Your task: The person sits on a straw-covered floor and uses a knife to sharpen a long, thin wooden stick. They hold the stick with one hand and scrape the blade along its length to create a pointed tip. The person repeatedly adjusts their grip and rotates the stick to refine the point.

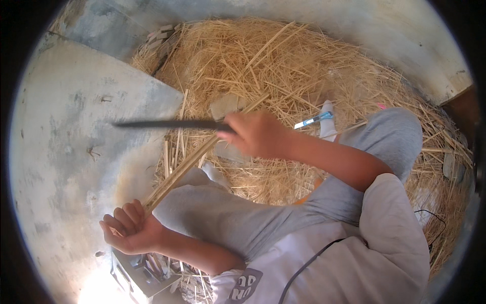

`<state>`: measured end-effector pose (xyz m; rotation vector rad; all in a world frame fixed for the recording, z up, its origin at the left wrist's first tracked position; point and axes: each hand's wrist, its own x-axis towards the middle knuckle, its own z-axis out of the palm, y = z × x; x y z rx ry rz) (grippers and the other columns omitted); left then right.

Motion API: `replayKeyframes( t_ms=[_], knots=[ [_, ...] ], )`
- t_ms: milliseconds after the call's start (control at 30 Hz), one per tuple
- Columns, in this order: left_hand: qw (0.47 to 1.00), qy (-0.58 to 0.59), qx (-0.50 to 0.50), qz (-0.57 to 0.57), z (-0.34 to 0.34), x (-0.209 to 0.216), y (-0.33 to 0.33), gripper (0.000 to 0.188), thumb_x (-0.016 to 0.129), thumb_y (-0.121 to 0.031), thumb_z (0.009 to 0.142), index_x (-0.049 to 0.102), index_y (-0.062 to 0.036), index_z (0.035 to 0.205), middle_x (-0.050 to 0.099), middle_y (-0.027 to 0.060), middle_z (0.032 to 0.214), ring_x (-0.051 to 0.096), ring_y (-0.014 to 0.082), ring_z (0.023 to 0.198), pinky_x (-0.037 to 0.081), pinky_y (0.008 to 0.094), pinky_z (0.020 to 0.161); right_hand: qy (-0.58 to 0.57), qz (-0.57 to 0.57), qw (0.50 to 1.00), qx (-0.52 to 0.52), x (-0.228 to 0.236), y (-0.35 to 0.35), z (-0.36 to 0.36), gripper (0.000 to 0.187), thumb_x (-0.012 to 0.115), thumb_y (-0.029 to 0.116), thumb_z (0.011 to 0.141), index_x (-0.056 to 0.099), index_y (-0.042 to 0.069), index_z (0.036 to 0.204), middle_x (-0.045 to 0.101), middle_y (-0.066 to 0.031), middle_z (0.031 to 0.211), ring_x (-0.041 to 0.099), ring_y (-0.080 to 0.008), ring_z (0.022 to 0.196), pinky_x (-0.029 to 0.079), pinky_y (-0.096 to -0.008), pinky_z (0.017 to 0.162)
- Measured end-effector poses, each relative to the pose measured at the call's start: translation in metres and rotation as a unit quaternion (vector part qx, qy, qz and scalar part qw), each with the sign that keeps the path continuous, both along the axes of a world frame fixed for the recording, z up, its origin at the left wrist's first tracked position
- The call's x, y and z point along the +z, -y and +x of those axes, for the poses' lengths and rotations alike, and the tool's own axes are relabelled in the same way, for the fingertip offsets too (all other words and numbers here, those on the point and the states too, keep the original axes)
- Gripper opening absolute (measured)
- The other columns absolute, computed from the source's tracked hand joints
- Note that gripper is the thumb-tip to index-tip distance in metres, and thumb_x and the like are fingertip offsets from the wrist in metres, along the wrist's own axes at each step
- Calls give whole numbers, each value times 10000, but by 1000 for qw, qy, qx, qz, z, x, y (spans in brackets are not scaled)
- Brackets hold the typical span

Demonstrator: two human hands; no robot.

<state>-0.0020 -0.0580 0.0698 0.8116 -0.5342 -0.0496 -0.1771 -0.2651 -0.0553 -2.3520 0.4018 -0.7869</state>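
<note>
My left hand (129, 228) is closed around the lower end of a long bamboo strip (177, 175), which slants up and to the right across my lap. In my right hand (258, 134) is a knife (167, 124), its long dark blade pointing left. Fingers hide most of its handle. The knife lies across the strip, close to the strip's upper part; whether the edge touches it I cannot tell. Past my right hand the far end of the strip reaches over a flat stone-like block (226, 105), among loose shavings.
Straw-like shavings (283, 61) cover the floor ahead and to the right. A blue and white pen-like tool (314, 120) rests by my foot. A grey box (136, 281) of small items stands at lower left, beside the pale wall (76, 126). Stones (453, 167) lie at far right.
</note>
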Motion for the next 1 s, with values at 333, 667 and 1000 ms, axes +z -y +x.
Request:
replayKeyframes(
  t_ms=[333, 667, 1000],
  knots=[
    [999, -8, -45, -11, 15, -2, -9, 475, 522, -246, 955, 223, -191, 591, 165, -39, 473, 115, 85, 446, 148, 272, 471, -218, 356, 852, -318, -279, 5, -59, 332, 556, 238, 910, 586, -76, 808, 664, -294, 825, 688, -418, 719, 550, -495, 689],
    [998, -24, -46, -28, 16, -4, -7, 470, 537, -262, 926, 221, -190, 586, 150, -42, 473, 97, 84, 444, 122, 281, 466, 65, 192, 930, -307, -111, 12, -20, 373, 535, 339, 1001, 549, -29, 941, 645, -195, 731, 647, -349, 633, 484, -447, 596],
    [998, -52, 3, -29, 13, -2, -5, 453, 563, -241, 924, 246, -181, 607, 160, -38, 506, 110, 95, 476, 154, 281, 493, -249, 303, 857, -334, -217, 24, -46, 332, 573, 274, 916, 657, -48, 924, 656, -299, 866, 669, -426, 828, 501, -504, 705]
  ],
)
